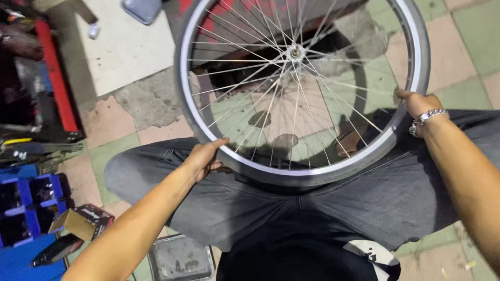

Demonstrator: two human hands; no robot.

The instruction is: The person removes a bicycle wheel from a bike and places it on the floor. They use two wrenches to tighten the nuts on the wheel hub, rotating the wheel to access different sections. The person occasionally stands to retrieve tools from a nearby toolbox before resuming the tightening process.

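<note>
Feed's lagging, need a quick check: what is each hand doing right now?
Left hand: closed on the lower left rim of the bicycle wheel.
Right hand: gripping the wheel's right rim; fingers are hidden behind it.

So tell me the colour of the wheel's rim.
Silver metal rim under a dark grey tyre, in the head view.

the bicycle wheel [302, 88] stands on the person's lap, its hub [295, 52] above the floor [130, 47]. the left hand [204, 156] grips the rim's lower left, the right hand [416, 103] its right side. a cardboard box [83, 221] lies left of the knee, a metal tray [179, 257] beside it.
</note>
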